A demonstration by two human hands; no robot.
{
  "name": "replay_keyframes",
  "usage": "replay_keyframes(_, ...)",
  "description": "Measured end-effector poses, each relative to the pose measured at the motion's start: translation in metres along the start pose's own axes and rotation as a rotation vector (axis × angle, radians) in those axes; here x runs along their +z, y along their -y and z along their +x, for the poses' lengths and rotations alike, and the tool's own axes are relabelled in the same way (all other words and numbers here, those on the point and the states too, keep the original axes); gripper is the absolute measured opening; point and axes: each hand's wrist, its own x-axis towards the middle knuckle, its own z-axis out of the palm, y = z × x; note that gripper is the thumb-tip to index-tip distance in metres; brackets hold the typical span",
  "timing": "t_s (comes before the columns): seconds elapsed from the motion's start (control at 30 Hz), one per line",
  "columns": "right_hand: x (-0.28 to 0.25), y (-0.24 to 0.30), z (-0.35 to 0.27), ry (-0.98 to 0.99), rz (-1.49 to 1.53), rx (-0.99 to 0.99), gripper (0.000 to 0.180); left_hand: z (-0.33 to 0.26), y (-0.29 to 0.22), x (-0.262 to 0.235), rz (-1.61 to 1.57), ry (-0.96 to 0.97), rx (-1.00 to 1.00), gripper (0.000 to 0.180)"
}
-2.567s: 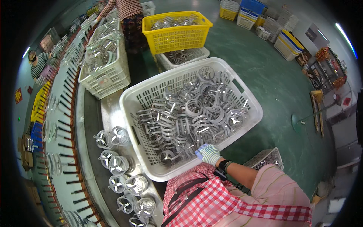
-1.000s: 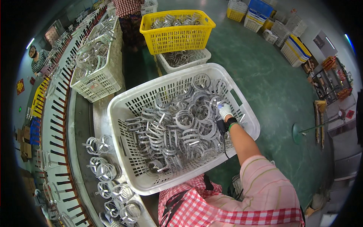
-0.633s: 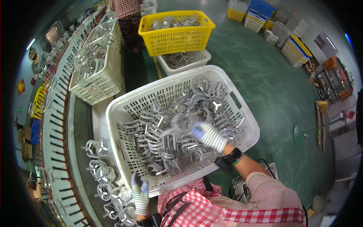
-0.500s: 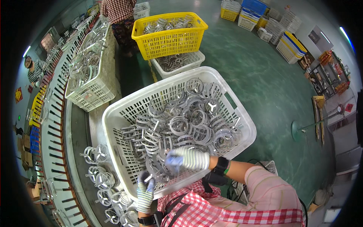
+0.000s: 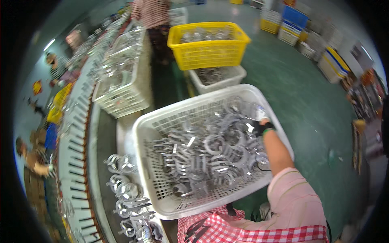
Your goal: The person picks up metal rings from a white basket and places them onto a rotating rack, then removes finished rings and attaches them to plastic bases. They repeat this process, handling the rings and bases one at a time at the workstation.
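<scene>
A large white plastic basket (image 5: 152, 198) in front of me holds many shiny ring-shaped metal parts (image 5: 214, 144). My right hand (image 5: 261, 114), in a striped work glove, reaches across to the inner right side of the basket, beside the rim and the topmost rings. Motion smears its fingers, and I cannot tell whether it grips anything. Low at the left, my left hand (image 5: 146, 234), gloved too, is among more metal rings (image 5: 127, 191) on the ledge beside the basket. Only part of that hand shows, and its fingers merge with the parts around it.
Beyond the basket, a yellow basket (image 5: 208, 54) of metal parts is stacked on a white one (image 5: 214, 85). Another filled white basket (image 5: 121, 99) stands left, beside a long slatted conveyor (image 5: 75, 162). Co-workers are at the far end and along the left. A stand fan (image 5: 333, 156) is at right.
My right hand has moved from the near part of the basket to its far right side. My left hand has left the near rim for the ledge at lower left. The view has shifted.
</scene>
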Motion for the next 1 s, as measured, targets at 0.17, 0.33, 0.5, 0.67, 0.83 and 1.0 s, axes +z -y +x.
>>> replay_keyframes(0.17, -0.022, -0.068, -0.018, 0.318, 0.034, 0.170, 0.040, -0.043, 0.103, -0.010, -1.387, -0.058, -0.525, 0.035)
replay_keyframes(0.33, -0.012, -0.095, 0.033, 0.500, 0.046, 0.114, 0.042, -0.077, 0.128, -0.029, -1.449, -0.243, -0.555, 0.031)
replay_keyframes(0.5, 0.002, -0.075, 0.042, 0.428, 0.072, 0.214, 0.044, -0.102, 0.151, -0.029, -1.458, -0.388, -0.561, 0.030)
replay_keyframes(0.67, 0.001, -0.071, 0.044, 0.331, 0.034, 0.423, 0.047, -0.079, 0.150, -0.028, -1.458, -0.365, -0.540, 0.032)
replay_keyframes(0.83, -0.002, -0.067, 0.045, 0.200, -0.012, 0.671, 0.051, -0.049, 0.158, -0.032, -1.356, -0.386, -0.470, 0.029)
replay_keyframes(1.0, -0.054, -0.043, 0.030, 0.015, 0.155, 0.657, 0.052, 0.007, 0.177, -0.057, -1.108, -0.535, -0.261, 0.026)
